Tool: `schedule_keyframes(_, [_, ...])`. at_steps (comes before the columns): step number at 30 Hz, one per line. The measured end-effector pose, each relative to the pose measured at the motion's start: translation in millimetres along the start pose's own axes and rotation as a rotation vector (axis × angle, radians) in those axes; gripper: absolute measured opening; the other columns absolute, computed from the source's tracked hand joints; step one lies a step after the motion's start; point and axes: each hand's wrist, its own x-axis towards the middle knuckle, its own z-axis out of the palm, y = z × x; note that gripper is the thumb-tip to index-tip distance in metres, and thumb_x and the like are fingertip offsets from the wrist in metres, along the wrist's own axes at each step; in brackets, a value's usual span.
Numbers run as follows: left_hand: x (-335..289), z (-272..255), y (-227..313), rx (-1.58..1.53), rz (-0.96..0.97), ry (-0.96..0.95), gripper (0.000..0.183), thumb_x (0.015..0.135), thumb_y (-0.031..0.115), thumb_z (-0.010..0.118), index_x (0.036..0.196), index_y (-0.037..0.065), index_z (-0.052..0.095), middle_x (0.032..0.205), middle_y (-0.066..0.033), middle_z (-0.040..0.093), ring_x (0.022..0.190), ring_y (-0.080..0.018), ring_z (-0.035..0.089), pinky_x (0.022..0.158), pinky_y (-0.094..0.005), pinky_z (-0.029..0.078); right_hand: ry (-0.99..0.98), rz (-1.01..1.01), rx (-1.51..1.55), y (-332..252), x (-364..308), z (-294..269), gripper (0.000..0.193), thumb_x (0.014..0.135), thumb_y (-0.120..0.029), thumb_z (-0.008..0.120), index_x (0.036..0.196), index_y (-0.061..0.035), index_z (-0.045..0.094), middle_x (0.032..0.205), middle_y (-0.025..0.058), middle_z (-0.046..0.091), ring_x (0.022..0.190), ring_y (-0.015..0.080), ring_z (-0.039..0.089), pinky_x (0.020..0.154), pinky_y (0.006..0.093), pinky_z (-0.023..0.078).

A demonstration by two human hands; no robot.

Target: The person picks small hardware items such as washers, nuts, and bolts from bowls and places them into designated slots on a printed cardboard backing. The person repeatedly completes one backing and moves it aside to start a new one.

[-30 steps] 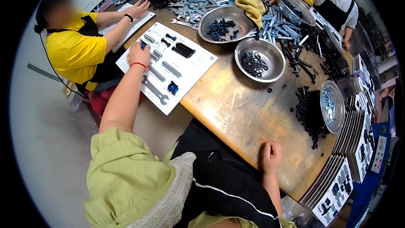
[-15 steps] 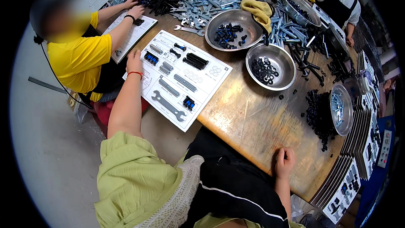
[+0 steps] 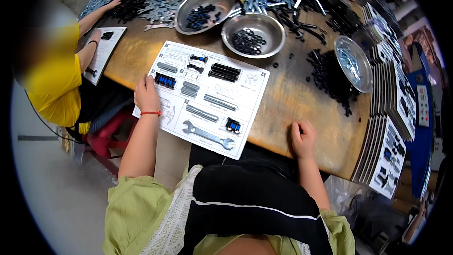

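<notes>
My left hand [image 3: 147,95], with a red cord on its wrist, grips the left edge of a white printed hardware card [image 3: 172,108]. That card lies tilted over the table's front edge. On it I see black bolts [image 3: 224,72], blue-banded bolts [image 3: 165,80], grey rods [image 3: 202,113] and an open-ended wrench [image 3: 207,135]; I cannot tell which are real and which printed. My right hand [image 3: 303,138] rests closed at the table's front edge, right of the card. Its curled fingers hide whatever may be inside.
Steel bowls hold blue-banded bolts [image 3: 202,16], black washers or nuts [image 3: 247,41] and silver screws [image 3: 348,61]. Loose black nuts [image 3: 330,78] spread by the right bowl. Wrenches [image 3: 170,4] heap behind. Stacked cards [image 3: 377,156] line the right edge. A person in yellow [image 3: 54,80] works at left.
The view has shifted, so the table appears turned and higher. My left hand still holds the card's left edge. My right hand stays closed at the table edge. The neighbour's arms have moved.
</notes>
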Motion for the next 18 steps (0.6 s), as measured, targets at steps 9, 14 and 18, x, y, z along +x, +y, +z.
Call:
schedule_keyframes(9, [-92.7,6.1,57.5,-0.199,0.190,-0.237,0.042,0.098,0.030,0.053,0.126,-0.001,0.060,0.125,-0.0212,0.061,0.118,-0.0361,0.054,0.100,-0.0429,0.042,0.108,0.121,-0.008,10.2,-17.7,-12.9,0.015,0.092,-0.011,0.062,0.102,0.0006,0.065,0.085,0.0075,0.062,0.076,0.0164,0.058,0.069,0.0286,0.047])
schedule_keyframes(14, [-129.4,9.7,81.5,-0.339,0.261,-0.399,0.043,0.098,0.029,0.054,0.128,-0.002,0.058,0.124,-0.0222,0.060,0.117,-0.0352,0.055,0.100,-0.0410,0.042,0.188,0.368,0.040,16.9,-30.9,-39.9,0.025,0.089,-0.015,0.066,0.108,0.0012,0.065,0.085,0.0099,0.066,0.076,0.0188,0.061,0.069,0.0322,0.050])
schedule_keyframes(18, [-150.2,13.3,103.9,-0.446,0.257,-0.571,0.042,0.098,0.025,0.056,0.130,-0.003,0.056,0.119,-0.0205,0.062,0.107,-0.0287,0.061,0.094,-0.0370,0.047,0.272,0.453,-0.064,44.4,-43.6,-70.5,0.028,0.089,-0.018,0.066,0.110,0.0008,0.065,0.081,0.0088,0.064,0.073,0.0174,0.059,0.068,0.0313,0.049])
